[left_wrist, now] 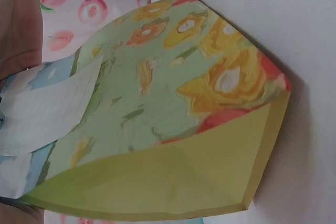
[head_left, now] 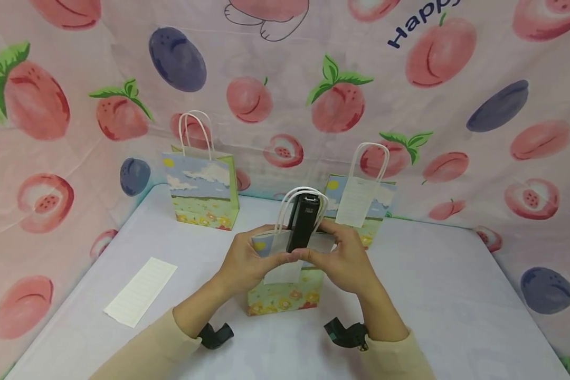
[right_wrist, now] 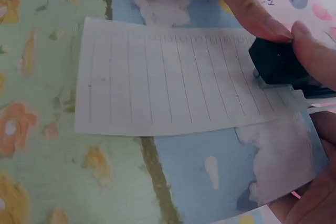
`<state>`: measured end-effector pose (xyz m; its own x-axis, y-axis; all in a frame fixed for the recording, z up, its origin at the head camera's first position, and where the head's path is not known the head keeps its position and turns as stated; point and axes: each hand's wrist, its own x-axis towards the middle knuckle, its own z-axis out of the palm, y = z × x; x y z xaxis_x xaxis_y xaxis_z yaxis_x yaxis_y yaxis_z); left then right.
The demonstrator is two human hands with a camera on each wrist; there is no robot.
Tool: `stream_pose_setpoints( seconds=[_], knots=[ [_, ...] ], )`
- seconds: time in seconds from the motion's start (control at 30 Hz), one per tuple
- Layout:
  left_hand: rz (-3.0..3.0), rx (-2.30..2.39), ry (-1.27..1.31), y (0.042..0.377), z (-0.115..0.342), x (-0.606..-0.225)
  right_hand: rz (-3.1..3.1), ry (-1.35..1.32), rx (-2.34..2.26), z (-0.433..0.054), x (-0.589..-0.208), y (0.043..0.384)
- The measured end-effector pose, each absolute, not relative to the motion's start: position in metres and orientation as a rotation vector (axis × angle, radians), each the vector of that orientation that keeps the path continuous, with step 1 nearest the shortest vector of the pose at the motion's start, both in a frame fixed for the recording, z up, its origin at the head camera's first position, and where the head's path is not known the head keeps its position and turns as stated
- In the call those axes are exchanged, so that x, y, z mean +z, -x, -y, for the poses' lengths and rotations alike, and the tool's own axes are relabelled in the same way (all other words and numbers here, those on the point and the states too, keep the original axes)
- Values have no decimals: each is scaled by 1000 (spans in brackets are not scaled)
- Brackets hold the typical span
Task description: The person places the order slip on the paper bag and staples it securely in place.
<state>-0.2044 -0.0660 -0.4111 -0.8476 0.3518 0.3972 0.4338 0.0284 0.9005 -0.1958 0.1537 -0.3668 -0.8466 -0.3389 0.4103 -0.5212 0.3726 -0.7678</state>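
Observation:
A black stapler (head_left: pixel 305 217) stands tilted up over the top edge of the middle paper bag (head_left: pixel 285 296). Its head bears on a lined paper slip (right_wrist: pixel 168 82) lying against the bag's front. My left hand (head_left: pixel 248 263) and right hand (head_left: pixel 350 259) grip it from both sides. Both thumbs meet and press on the stapler's head, while the other fingers reach behind the bag, mostly hidden. The bag, printed with sky and flowers, has white handles that loop up around the stapler. In the left wrist view its green side panel (left_wrist: pixel 173 182) shows.
At the back left stands a matching bag (head_left: pixel 201 190) with raised handles. Another matching bag (head_left: pixel 372 232), with a paper slip (head_left: pixel 356 203) on its front, stands behind my right hand. A lined paper sheet (head_left: pixel 141 291) lies on the white table (head_left: pixel 456 301) at the left.

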Motion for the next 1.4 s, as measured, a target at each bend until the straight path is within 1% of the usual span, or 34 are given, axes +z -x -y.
stream_pose_setpoints(
  seconds=[0.4,1.4],
  knots=[
    [2176,-1963,846,203,64,-410,2398,-733,1561,-148,-369,195],
    [2102,-1935,814,200,59,-416,2370,-703,1517,-142,-368,194]
  ],
)
